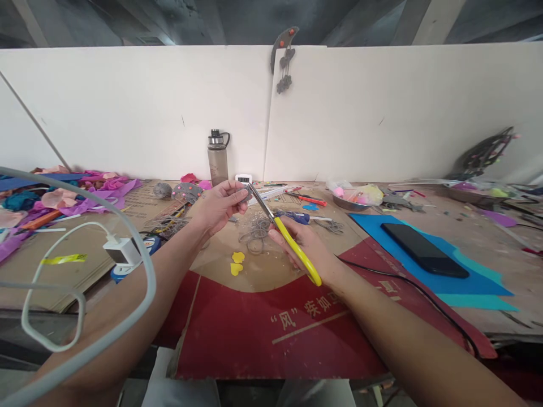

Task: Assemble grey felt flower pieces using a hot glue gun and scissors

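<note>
My right hand [306, 244] is closed around yellow-handled scissors [283, 232], whose blades point up and left to a small grey piece [245, 195]. My left hand [219, 204] pinches that grey piece between thumb and fingers, just above the tabletop. Below the hands lie a heap of grey cut-out scraps [255, 233] and two small yellow cut shapes [236, 263] on the brown and red cardboard [271, 328].
A black phone [424, 250] rests on blue sheets [466, 277] at right, with a black cable [407, 282] beside it. A grey water bottle [218, 156] stands at the white back panel. Pink and purple paper scraps [85, 189], a white charger [123, 250] and white cable [85, 282] sit left.
</note>
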The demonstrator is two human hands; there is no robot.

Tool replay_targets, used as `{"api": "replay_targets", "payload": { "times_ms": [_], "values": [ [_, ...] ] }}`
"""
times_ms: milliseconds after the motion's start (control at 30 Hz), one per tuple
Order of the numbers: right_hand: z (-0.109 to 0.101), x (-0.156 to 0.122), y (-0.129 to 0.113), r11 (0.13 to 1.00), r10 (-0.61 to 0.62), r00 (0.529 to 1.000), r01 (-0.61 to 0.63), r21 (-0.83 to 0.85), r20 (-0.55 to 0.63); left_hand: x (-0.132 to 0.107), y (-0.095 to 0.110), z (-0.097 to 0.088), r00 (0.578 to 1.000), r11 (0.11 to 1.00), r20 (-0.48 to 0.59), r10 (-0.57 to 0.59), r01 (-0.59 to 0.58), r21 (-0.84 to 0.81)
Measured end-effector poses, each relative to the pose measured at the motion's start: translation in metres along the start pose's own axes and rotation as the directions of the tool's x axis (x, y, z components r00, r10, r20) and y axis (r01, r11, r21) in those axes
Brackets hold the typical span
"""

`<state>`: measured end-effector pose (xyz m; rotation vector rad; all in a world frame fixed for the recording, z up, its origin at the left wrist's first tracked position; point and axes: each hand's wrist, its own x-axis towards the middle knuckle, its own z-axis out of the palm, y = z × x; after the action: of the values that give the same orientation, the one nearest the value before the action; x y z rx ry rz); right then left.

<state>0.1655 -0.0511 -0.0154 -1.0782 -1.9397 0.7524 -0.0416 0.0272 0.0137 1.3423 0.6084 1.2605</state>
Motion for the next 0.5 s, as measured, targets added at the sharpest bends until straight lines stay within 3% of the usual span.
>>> {"api": "replay_targets", "payload": {
  "times_ms": [500],
  "values": [
    [0.0009,0.0012,0.0053,0.985,-0.087,0.995,0.079,-0.151,-0.042,0.0009,-0.0018,-0.0022,0.999,0.997,0.028,-0.031,0.03,0.067]
  ]
}}
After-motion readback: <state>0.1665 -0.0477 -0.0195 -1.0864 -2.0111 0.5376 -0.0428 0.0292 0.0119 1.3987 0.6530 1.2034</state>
